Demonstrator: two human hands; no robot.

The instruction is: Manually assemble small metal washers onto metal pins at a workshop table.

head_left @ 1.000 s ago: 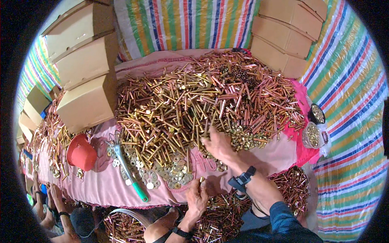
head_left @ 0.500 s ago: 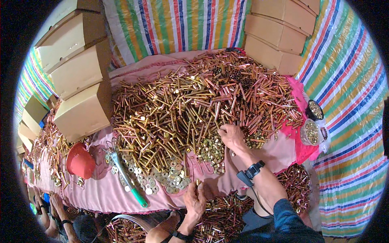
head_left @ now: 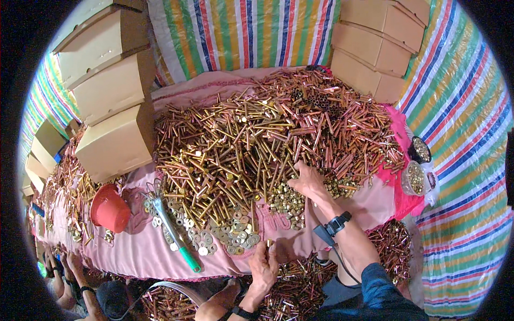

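Note:
My left hand point(head_left: 262, 266) is at the near edge of the pink cloth, its thumb and fingers pinched on a small gold-coloured metal piece point(head_left: 269, 243). Over the near right side of the heap is my right hand point(head_left: 310, 184), thumb and forefinger apart, with nothing visible between them. Below its fingertips lie many small gold-coloured nuts point(head_left: 284, 198). Long gold-coloured bolts point(head_left: 225, 155) fill the middle of the heap, and coppery metal tubes point(head_left: 356, 131) cover its right side. Flat round washers point(head_left: 235, 232) are spread in front of the bolts.
A green-handled tool point(head_left: 174, 238) lies left of the washers, beside a tilted red bowl point(head_left: 111, 208). Stacked cardboard boxes point(head_left: 115, 142) rise at the left, more boxes point(head_left: 375, 51) at the back right. Clear tubs point(head_left: 414, 179) stand right. Another person's hands point(head_left: 72, 267) show lower left.
The view has shifted slightly, so the heap sits a little farther right. My right thumb and forefinger have spread apart. My left hand keeps its pinch on the small piece.

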